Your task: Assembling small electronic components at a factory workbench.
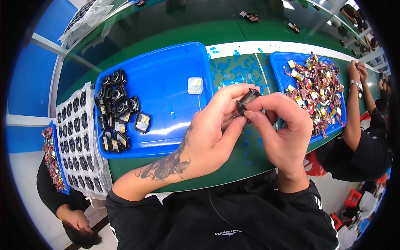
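Both of my hands meet above the green table (175, 33), between two blue trays. My left hand (208, 137) and my right hand (283, 133) pinch one small black part (246, 100) with a tan inner face. Fingertips of both hands close around it, so its lower half is hidden. A large blue tray (166, 71) lies to the left of my hands, with a heap of similar black parts (116, 108) along its left side and one small silver square piece (194, 85) near its right rim.
A second blue tray (279, 62) at the right holds several small red and yellow pieces (316, 91). Blue film scraps (233, 71) litter the table between the trays. A clear blister tray of black parts (79, 137) sits far left. Another person's arm (354, 112) reaches in at right.
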Motion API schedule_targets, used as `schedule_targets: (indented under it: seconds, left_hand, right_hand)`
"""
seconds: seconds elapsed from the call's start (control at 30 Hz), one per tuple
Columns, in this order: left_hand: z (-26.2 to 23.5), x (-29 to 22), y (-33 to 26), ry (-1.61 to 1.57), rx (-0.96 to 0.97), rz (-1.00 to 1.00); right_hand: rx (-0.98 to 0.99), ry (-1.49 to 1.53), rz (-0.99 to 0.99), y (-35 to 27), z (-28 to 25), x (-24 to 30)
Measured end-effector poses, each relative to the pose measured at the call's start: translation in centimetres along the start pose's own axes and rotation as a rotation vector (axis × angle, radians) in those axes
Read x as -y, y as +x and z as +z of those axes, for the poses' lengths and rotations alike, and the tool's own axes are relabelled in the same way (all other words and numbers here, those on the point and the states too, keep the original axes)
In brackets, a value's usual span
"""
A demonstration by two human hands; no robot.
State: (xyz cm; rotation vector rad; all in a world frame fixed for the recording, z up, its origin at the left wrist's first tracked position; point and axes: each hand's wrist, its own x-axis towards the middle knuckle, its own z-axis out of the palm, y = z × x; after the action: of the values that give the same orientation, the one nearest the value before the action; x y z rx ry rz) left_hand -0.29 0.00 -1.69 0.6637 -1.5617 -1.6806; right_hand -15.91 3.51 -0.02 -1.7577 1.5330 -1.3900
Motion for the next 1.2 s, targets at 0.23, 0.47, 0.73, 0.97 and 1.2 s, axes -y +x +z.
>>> schedule_targets:
  seconds: [0.23,0.47,0.73,0.97,1.2]
  left_hand:
    - [-0.1,0.1,-0.3,0.055,0.057,-0.006]
    - [-0.1,-0.2,-0.4,0.012,0.061,-0.097]
    - [1.2,-0.7,-0.1,-0.263,-0.063,-0.07]
    - [0.3,-0.3,0.3,-0.238,-0.118,-0.038]
    - [-0.8,-0.8,0.0,0.622,0.014,0.361]
  right_hand:
    - [0.008,-0.05,-0.047,0.1,-0.1,-0.6]
    - [0.004,-0.109,-0.084,0.3,-0.4,-0.7]
    - [0.077,0.507,0.103,0.0,-0.8,-2.8]
    - [0.092,0.494,0.251,-2.5,-2.3,-2.0]
    - [0.069,0.726,0.365,-2.2,-2.2,-1.8]
